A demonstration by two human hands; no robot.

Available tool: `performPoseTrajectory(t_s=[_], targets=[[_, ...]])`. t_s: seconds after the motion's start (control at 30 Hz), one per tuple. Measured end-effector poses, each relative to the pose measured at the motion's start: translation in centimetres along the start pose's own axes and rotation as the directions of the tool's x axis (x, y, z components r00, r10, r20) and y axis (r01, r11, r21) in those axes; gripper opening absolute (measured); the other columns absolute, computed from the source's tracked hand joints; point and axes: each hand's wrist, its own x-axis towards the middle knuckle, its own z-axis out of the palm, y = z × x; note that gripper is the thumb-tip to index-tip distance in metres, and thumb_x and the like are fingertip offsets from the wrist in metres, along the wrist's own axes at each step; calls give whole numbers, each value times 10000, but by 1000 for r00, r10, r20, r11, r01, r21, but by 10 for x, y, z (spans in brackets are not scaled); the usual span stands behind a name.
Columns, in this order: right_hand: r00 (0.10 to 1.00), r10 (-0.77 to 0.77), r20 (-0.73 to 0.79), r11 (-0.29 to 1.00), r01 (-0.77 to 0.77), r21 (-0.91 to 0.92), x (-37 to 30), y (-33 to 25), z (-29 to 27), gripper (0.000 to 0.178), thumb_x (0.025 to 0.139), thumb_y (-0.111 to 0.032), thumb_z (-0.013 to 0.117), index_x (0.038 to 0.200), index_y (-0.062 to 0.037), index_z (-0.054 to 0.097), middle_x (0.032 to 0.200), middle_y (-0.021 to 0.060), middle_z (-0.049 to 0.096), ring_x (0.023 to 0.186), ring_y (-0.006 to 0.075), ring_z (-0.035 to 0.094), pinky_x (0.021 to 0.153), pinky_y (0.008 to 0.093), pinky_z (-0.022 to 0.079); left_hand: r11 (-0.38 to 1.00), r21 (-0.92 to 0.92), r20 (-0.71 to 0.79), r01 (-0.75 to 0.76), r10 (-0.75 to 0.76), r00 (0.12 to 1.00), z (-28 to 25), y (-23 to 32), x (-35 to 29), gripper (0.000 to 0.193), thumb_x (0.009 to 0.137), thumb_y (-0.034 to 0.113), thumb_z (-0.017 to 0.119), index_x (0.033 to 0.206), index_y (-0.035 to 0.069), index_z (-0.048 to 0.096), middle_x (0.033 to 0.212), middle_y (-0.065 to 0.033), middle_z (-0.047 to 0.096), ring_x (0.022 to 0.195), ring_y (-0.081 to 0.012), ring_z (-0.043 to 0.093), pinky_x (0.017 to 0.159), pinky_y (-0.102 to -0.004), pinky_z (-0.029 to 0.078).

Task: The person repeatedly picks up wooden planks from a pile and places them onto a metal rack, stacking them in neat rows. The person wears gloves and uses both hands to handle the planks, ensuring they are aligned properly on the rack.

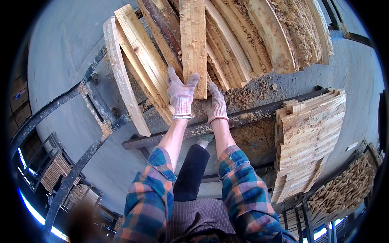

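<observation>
A pale wooden plank (193,48) dusted with sawdust points away from me, its near end between my two gloved hands. My left hand (181,93) grips the left edge of that end, thumb over the top face. On the other edge, my right hand (216,104) is closed, its fingers partly hidden by the wood. Around the plank lie more boards: a bright one (144,52) and a narrow curved-looking one (123,77) to the left, and a row of sawdust-covered boards (251,36) to the right.
A dark metal rail (247,117) runs crosswise below the boards, sawdust along it. Stacked wood pieces (310,141) stand at the right, with a bundle of thin sticks (344,186) beyond. At left rises a curved metal frame (69,95). The floor (60,52) is grey.
</observation>
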Motion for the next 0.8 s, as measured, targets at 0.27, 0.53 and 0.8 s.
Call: performPoseTrajectory(t_s=[0.27,0.53,0.8], targets=[[982,-180,53,910,187,-369,-71,-16,5,517,912,-191,589,1325,86,447,1227,138,598,1073,180,577,945,272,435,250,-877,418,410,-21,908,-11,-16,-29,598,981,136,432,1485,83,116,1119,-227,569,938,-249,648,845,-331,563],[871,216,441,259,384,-886,-62,-83,-8,942,719,-406,779,1412,48,329,1230,215,592,1086,278,607,937,374,474,161,-752,604,639,-221,766,-8,-50,-108,549,842,332,706,1296,100,505,1165,-24,596,1063,-148,568,898,-337,491],[938,246,244,-76,269,-960,-95,-78,24,1062,647,-477,798,1488,-146,240,1104,284,612,965,373,645,858,452,506,368,-618,659,695,-240,713,3,-90,-148,568,891,492,573,1255,57,530,1151,-47,606,1025,-172,589,855,-339,496]])
